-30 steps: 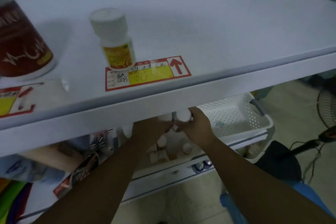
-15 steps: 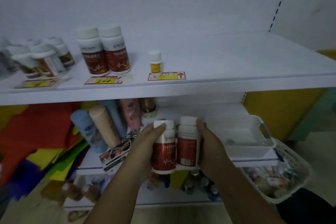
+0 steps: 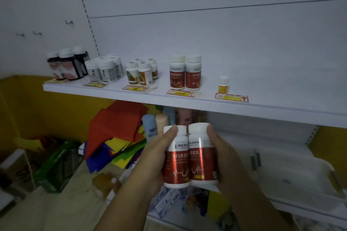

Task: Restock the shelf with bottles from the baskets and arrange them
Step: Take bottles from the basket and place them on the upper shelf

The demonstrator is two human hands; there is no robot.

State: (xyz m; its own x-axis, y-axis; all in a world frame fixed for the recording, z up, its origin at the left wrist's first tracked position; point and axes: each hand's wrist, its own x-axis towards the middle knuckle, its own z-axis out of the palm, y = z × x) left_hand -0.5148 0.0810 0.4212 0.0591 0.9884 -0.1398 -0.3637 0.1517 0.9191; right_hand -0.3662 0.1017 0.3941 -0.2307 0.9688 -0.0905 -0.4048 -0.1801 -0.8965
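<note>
Below the white shelf's point(image 3: 187, 100) front edge, each hand's grip is wrapped around one white-capped, red-labelled plastic bottle: left hand point(image 3: 155, 157) on the left bottle point(image 3: 176, 157), right hand point(image 3: 223, 157) on the right bottle point(image 3: 203, 154), touching. Chinese label text is blurred. Two matching bottles point(image 3: 185, 72) stand above; open shelf lies right of a small yellow-labelled bottle point(image 3: 223, 84).

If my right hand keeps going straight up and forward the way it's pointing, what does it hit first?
Probably the front edge of the white shelf. The right hand, holding a red-labelled bottle, sits below that edge, roughly under the two matching red bottles. Depth is unclear, so it might clear the lip.
</note>
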